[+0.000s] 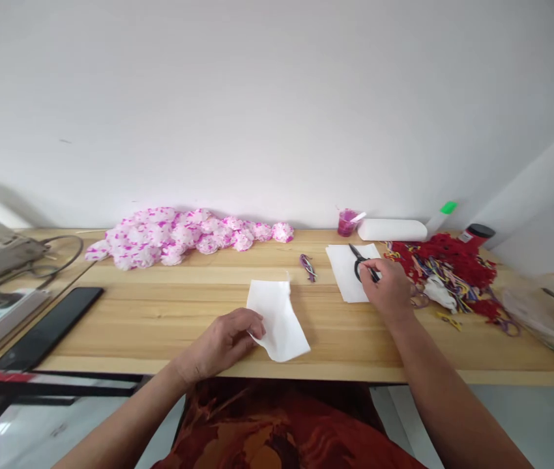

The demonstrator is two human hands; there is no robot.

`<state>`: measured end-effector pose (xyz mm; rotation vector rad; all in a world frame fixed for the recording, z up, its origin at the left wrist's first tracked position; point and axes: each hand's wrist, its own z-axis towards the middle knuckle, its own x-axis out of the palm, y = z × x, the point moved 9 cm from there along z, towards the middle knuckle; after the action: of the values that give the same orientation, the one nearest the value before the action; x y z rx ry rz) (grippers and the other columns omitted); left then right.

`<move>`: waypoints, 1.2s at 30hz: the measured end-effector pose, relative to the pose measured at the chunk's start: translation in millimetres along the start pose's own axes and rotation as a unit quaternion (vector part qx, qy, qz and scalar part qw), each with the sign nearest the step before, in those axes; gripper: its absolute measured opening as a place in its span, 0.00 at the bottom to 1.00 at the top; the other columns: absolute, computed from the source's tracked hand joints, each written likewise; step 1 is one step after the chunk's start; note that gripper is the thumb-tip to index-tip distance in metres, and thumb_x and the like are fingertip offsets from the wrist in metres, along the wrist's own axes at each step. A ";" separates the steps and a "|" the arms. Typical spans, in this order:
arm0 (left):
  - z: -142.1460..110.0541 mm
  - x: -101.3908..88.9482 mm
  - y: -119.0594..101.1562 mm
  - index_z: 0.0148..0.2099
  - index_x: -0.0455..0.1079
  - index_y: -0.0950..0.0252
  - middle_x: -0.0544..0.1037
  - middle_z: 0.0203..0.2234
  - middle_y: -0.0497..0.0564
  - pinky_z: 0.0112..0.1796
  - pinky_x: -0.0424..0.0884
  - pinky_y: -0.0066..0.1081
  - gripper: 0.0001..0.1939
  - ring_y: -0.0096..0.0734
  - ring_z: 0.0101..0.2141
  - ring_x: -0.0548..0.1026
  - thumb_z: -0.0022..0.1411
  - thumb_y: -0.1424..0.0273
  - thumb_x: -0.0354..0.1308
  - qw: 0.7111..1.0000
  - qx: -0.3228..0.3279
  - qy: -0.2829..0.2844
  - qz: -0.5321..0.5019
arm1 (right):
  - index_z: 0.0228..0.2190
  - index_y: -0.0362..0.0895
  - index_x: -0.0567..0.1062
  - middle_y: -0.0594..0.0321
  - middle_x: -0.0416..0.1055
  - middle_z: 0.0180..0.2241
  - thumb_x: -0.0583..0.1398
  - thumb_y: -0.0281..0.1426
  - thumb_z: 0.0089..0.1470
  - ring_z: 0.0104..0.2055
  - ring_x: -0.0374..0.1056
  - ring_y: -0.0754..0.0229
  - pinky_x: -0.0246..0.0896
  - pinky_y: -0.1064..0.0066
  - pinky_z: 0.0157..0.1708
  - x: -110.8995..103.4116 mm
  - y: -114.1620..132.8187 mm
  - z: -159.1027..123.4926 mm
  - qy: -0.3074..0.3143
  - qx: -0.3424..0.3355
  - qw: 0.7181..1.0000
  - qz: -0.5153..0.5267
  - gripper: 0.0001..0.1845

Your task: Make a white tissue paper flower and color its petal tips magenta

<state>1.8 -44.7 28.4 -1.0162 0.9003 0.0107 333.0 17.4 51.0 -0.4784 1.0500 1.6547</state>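
My left hand pinches the left edge of a white tissue sheet, which is bent and partly raised off the table. Black-handled scissors rest over a stack of white tissue sheets, blades pointing away from me. On their handle are the closed fingers of my right hand, which hides part of it. Between the two hands, a little farther back, lies a small twisted bundle of purple and white string.
White and pink tissue pompoms are piled along the wall. A cup of purple liquid, a white roll and a red yarn heap lie at the right. At left are a phone and a power strip.
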 end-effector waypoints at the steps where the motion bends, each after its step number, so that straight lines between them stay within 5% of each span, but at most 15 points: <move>1: -6.2 -1.0 2.6 0.40 0.69 0.61 0.79 0.40 0.54 0.48 0.71 0.34 0.04 0.34 0.48 0.75 0.67 0.72 0.53 1.000 -0.002 -0.009 0.003 | 0.31 0.46 0.74 0.56 0.76 0.34 0.56 0.36 0.58 0.41 0.68 0.50 0.61 0.60 0.47 -3.2 14.7 -4.9 -0.004 -0.023 0.999 0.033 0.10; 3: -15.6 -2.9 4.5 0.40 0.69 0.61 0.79 0.40 0.53 0.50 0.69 0.36 0.04 0.35 0.49 0.74 0.66 0.73 0.53 1.000 -0.002 -0.025 0.012 | 0.31 0.47 0.74 0.58 0.75 0.33 0.57 0.37 0.59 0.38 0.69 0.52 0.64 0.61 0.44 -7.7 48.0 -19.9 0.013 -0.060 0.992 0.111 0.09; 6: -24.3 -3.9 -0.8 0.42 0.69 0.61 0.80 0.40 0.52 0.54 0.64 0.37 0.05 0.35 0.50 0.74 0.67 0.74 0.53 0.999 0.016 -0.035 0.017 | 0.39 0.48 0.74 0.57 0.75 0.41 0.57 0.36 0.60 0.46 0.70 0.52 0.64 0.60 0.49 -3.3 113.4 -55.4 0.142 -0.165 0.941 0.260 0.08; 10: -31.7 -3.9 -6.3 0.45 0.68 0.60 0.80 0.41 0.50 0.54 0.61 0.37 0.06 0.32 0.47 0.75 0.68 0.74 0.52 0.999 0.014 -0.045 0.021 | 0.54 0.49 0.68 0.54 0.68 0.55 0.63 0.45 0.56 0.59 0.61 0.47 0.55 0.54 0.59 8.1 161.1 -97.9 0.274 -0.247 0.886 0.281 0.28; 16: -46.7 -7.8 2.8 0.44 0.70 0.59 0.79 0.37 0.48 0.45 0.65 0.32 0.07 0.31 0.41 0.73 0.69 0.72 0.51 0.993 -0.061 -0.099 0.029 | 0.55 0.48 0.68 0.52 0.69 0.53 0.58 0.61 0.50 0.56 0.63 0.44 0.55 0.52 0.56 26.4 146.2 -116.8 0.368 -0.210 0.867 0.262 0.40; 21: -55.5 -8.9 19.4 0.43 0.69 0.61 0.77 0.37 0.50 0.41 0.67 0.29 0.06 0.30 0.39 0.73 0.69 0.68 0.52 0.980 -0.125 -0.147 -0.040 | 0.54 0.49 0.70 0.51 0.67 0.55 0.66 0.64 0.30 0.58 0.59 0.40 0.55 0.52 0.57 25.9 137.7 -124.9 0.387 -0.176 0.873 0.240 0.53; 23: -55.9 -8.9 26.5 0.42 0.67 0.61 0.74 0.31 0.47 0.34 0.65 0.26 0.06 0.26 0.31 0.70 0.68 0.66 0.52 0.971 -0.158 -0.166 -0.065 | 0.53 0.49 0.71 0.52 0.69 0.52 0.69 0.58 0.34 0.57 0.61 0.43 0.55 0.53 0.56 26.7 141.7 -124.0 0.371 -0.171 0.883 0.231 0.47; 28: -49.4 -8.7 32.8 0.41 0.64 0.61 0.59 0.19 0.39 0.24 0.55 0.23 0.07 0.23 0.20 0.57 0.68 0.63 0.52 0.959 -0.209 -0.175 -0.070 | 0.35 0.46 0.76 0.58 0.75 0.35 0.64 0.37 0.55 0.43 0.67 0.53 0.58 0.60 0.46 35.3 156.5 -114.6 0.306 -0.153 0.909 0.239 0.09; 36: -46.1 -29.6 42.6 0.40 0.68 0.62 0.69 0.21 0.42 0.27 0.60 0.25 0.09 0.24 0.23 0.65 0.66 0.61 0.54 0.949 -0.259 -0.178 0.022 | 0.21 0.44 0.68 0.62 0.67 0.24 0.61 0.37 0.57 0.30 0.63 0.58 0.55 0.65 0.35 49.7 152.1 -102.4 0.290 -0.075 0.933 0.199 0.16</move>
<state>-64.2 -43.4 7.0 -1.4260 0.5932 0.4773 156.6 -45.9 19.8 -0.9455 1.5321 2.0184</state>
